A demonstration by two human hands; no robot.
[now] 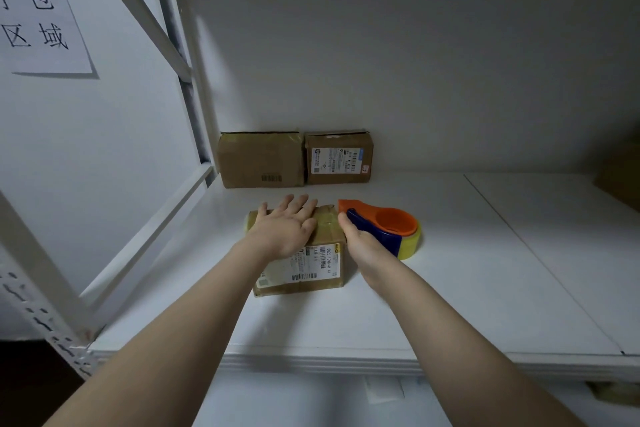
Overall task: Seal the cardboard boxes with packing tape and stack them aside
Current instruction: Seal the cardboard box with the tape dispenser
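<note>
A small cardboard box point(311, 267) with a white shipping label lies on the white shelf point(450, 288). My left hand point(285, 227) presses flat on its top, fingers straight. My right hand point(363, 243) grips the blue handle of an orange tape dispenser point(391, 224) holding a yellowish tape roll, right beside the box's far right corner. Shiny tape runs over the box's top edge there. Two more cardboard boxes stand against the back wall: a plain one point(261, 159) and a labelled one point(339, 158).
A white metal rack upright point(194, 80) and diagonal brace stand at the left. A paper sign point(38, 7) hangs on the left wall. Part of a brown box point(620, 177) shows at the right edge. The shelf's front edge point(329, 360) is near me.
</note>
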